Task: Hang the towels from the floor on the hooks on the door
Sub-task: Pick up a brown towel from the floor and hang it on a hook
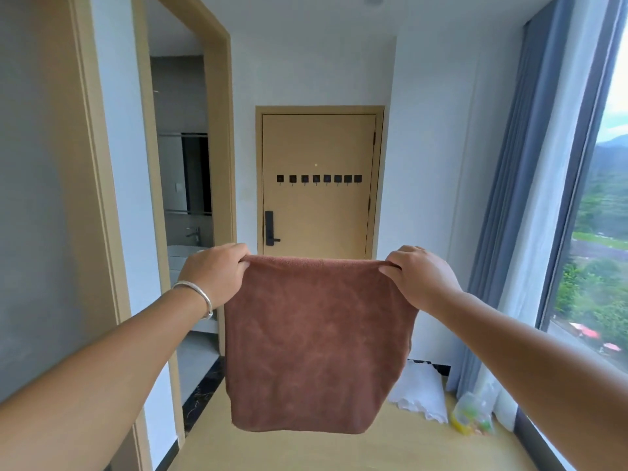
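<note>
In mid-air, well short of the door (319, 205), a brown towel (316, 345) is held up by its top edge and hangs free above the floor (390, 447). The left hand (217, 277) is curled round the top left corner, the cloth pinched between thumb and fingers; the right hand (419, 277) is closed on the top right corner in the same way. Between the two grips the top edge is drawn nearly straight, and the rest of the cloth drops below both hands in one loose sheet, narrowing a little toward its bottom edge, which is clear of the floor.

The towel is judged to be light, soft and limp: it sags wherever it is unsupported and keeps no shape of its own, so nothing stiff can be pushed onto a hook. The nap looks plush and unlikely to slip from the fingers. A hold at the top edge or corners, as now, seems best, since a taut stretch of hem can then be laid over a hook.

A row of small dark hooks (318, 178) is fixed across the middle of the door, above the handle (271, 229), all bare. A white towel (421, 389) lies on the floor by the right-hand wall, near the foot of the curtain (503, 212), with a clear bag (472, 413) just beside it.
</note>
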### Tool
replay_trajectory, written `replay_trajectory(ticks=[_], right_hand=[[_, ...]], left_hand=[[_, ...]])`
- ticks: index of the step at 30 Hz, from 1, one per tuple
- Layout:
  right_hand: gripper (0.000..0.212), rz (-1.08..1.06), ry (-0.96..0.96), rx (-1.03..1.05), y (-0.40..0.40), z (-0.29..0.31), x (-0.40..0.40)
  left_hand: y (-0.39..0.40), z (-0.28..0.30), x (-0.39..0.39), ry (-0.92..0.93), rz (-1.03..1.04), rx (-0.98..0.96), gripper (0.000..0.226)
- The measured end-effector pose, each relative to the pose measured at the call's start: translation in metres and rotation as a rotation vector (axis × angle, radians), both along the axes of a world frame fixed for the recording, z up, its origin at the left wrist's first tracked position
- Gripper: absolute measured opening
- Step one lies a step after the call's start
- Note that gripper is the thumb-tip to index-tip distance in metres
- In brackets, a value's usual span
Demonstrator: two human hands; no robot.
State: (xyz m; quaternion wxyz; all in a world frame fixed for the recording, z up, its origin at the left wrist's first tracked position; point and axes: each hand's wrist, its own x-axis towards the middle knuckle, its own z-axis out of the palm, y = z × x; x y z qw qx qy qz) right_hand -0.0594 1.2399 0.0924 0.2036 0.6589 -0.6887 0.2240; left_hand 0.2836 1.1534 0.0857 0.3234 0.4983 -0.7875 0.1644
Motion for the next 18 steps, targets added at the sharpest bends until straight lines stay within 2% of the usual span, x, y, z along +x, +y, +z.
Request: replay_trajectory(ticks=[9,18], right_hand=[[0.032,0.008,-0.038,-0.059,-0.049,0.007,-0.001],[0.032,0.083,-0.014,-0.070,-0.170,0.010,-0.028]], left_hand=[[-0.053,0.016,0.004,-0.059,-0.003,-0.077,0.017],[-0.156,0.019,-0.017,-0.067,0.045,-0.081,0.017]])
